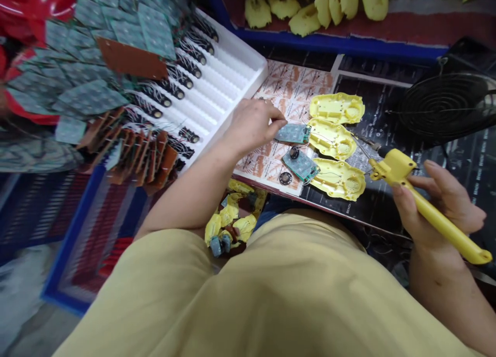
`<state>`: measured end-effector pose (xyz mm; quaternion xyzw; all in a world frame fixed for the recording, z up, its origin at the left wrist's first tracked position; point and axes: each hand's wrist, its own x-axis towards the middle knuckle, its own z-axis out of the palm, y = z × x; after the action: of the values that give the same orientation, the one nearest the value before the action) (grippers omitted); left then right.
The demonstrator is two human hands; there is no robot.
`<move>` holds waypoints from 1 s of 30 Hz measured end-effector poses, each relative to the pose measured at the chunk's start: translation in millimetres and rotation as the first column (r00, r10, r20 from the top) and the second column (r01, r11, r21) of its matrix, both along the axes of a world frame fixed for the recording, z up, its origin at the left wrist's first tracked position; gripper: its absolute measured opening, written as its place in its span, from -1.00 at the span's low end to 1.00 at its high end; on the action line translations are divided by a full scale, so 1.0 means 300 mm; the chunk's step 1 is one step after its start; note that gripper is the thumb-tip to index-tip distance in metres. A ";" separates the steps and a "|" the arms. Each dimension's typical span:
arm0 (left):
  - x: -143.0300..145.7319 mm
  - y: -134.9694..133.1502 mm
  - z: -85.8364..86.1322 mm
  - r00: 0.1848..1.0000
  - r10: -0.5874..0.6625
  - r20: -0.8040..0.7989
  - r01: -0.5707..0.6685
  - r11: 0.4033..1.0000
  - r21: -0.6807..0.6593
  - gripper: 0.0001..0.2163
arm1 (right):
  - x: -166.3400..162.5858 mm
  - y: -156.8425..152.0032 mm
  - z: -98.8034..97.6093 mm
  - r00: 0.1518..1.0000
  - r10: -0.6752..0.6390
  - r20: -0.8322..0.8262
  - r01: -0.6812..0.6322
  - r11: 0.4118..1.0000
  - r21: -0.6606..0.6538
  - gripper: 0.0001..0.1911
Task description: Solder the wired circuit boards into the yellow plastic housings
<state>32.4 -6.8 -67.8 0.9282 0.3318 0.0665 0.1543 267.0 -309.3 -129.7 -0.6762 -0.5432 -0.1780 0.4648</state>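
Observation:
My left hand (258, 122) has its thumb and index finger pinched at the upper left edge of a green circuit board (292, 134). Thin wires run from that board to the middle yellow plastic shell half (333, 139). In my right hand (437, 207) is a yellow soldering gun (399, 167), its metal tip pointing left near the middle shell. A second circuit board (300, 165), with a round black part on it, lies tilted by the lower yellow shell half (339, 180). Behind them lies another yellow shell half (337, 108).
A white foam tray (236, 62) at left carries black wired parts, with piled circuit boards (135, 26) over it. A black round-grilled fan (445, 104) stands at right. Yellow shells fill a blue-edged crate (349, 43) behind. A loose black ring (285, 178) lies near the front edge.

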 end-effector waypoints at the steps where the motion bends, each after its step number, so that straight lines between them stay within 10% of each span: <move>1: 0.013 -0.001 -0.023 1.000 0.012 -0.011 -0.012 1.000 0.006 -0.69 | -0.003 0.001 0.001 1.000 -0.004 -0.001 0.004 1.000 -0.008 -0.34; 11: 0.260 -0.089 -0.045 0.982 -0.138 0.127 0.168 0.947 -0.273 -0.76 | 0.004 0.026 0.005 0.999 0.007 0.031 -0.009 0.996 0.085 -0.71; 20: 0.262 -0.117 -0.059 0.984 -0.176 0.025 0.177 0.964 -0.196 -0.79 | 0.011 0.015 0.019 0.998 0.045 -0.049 -0.052 0.984 -0.171 -0.45; 30: 0.270 -0.127 -0.074 0.973 -0.227 0.031 0.229 0.966 -0.120 -0.71 | 0.003 0.088 0.062 0.972 0.236 -0.002 -0.236 0.972 -0.017 -0.84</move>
<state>113.4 -44.9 -89.9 0.9484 0.2250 0.0357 0.2205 268.0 -283.1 -111.2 -0.6107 -0.6211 -0.1167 0.4771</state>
